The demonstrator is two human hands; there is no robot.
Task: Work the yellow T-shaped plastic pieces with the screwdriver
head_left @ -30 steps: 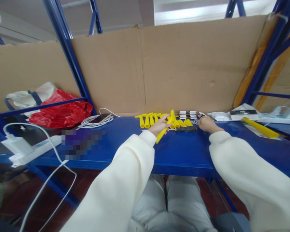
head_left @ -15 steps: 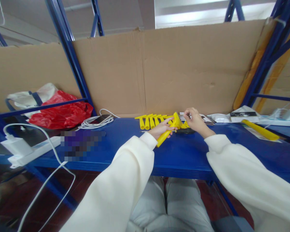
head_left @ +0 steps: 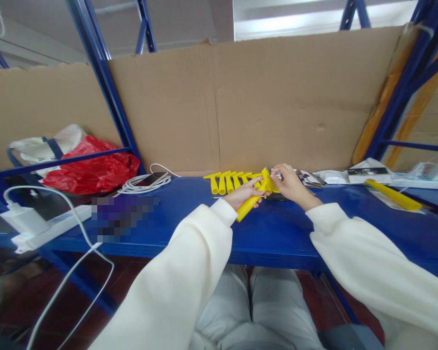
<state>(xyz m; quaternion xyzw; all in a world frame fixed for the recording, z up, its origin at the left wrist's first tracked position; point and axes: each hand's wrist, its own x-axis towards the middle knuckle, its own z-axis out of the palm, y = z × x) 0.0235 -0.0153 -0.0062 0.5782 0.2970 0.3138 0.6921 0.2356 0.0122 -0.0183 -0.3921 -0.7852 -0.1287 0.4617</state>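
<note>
My left hand (head_left: 245, 195) is wrapped round a yellow tool (head_left: 247, 209) with a thick tubular handle and a wider head. Its handle points down toward me, above the blue shelf. At the head's right side, the fingers of my right hand (head_left: 286, 181) are pinched together, touching or very close to the yellow head. Whatever they hold is too small to make out. Behind my left hand stands a row of several similar yellow pieces (head_left: 222, 184), heads toward the cardboard. Under my hands lies a dark object (head_left: 278, 197), mostly hidden.
A brown cardboard sheet (head_left: 270, 107) closes the back of the blue shelf (head_left: 200, 233). Leftward are a red plastic bag (head_left: 95, 163), coiled white cable (head_left: 140, 184) and a power strip (head_left: 58, 228). To the right lie a yellow tube (head_left: 394, 196) and a white box (head_left: 369, 173).
My right hand has moved a little left, bringing its fingertips to the head of the yellow tool. My left hand keeps its hold and has hardly moved.
</note>
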